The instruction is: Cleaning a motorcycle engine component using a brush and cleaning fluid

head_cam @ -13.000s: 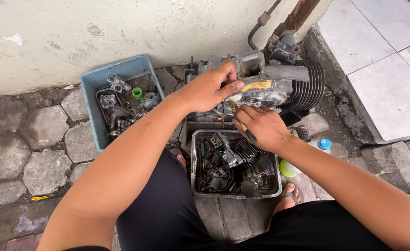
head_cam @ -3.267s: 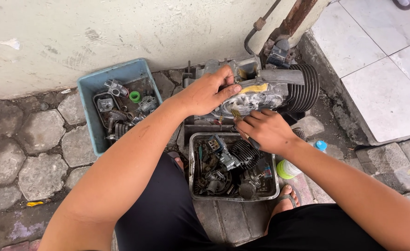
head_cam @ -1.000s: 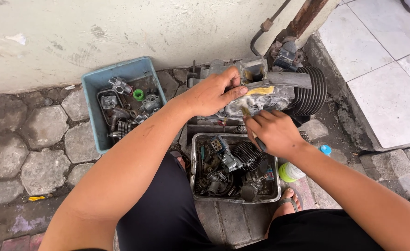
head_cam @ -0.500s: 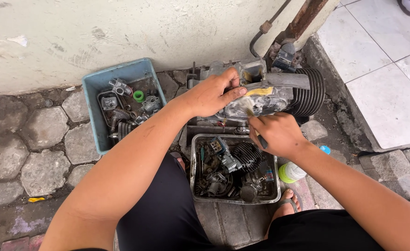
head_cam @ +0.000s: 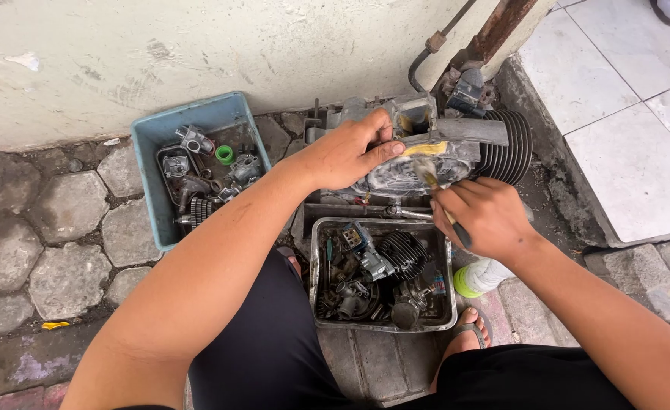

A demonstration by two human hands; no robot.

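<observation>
Engine point(head_cam: 441, 152) sits upper centre of frame on the ground against the wall, finned cylinder toward the right. Left hand point(head_cam: 346, 156) lies over the casing, fingers curled on its top edge, steadying it. Right hand point(head_cam: 487, 216) is closed around a brush point(head_cam: 430, 178), bristles touching the wet, soapy casing. Judgement: cast metal, heavy and stiff, slick where wet; fins thin, so best held by the casing body. Metal tray point(head_cam: 316, 258) of parts sits just below; blue tub point(head_cam: 149, 140) at left.
</observation>
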